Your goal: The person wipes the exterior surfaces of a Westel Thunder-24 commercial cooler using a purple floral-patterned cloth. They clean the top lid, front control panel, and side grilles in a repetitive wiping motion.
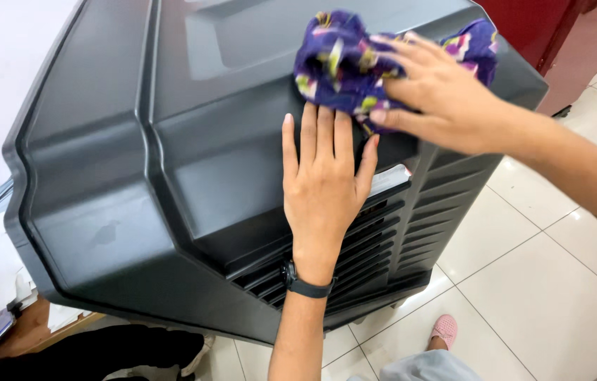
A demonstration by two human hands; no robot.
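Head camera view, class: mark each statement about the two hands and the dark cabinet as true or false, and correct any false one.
1. The right hand presses a purple patterned cloth on the dark grey cabinet. True.
2. The left hand lies flat on the cabinet. True.
3. The left hand grips the cloth. False: its fingertips only reach the cloth's edge.
4. A black band is on the right wrist. False: the left wrist.
5. The floor is carpeted. False: pale tiles.

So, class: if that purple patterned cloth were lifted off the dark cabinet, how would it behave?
The cloth is bunched in folds under the right hand, so probably floppy and light. It likely won't roll, and would drape wherever dropped on the cabinet.
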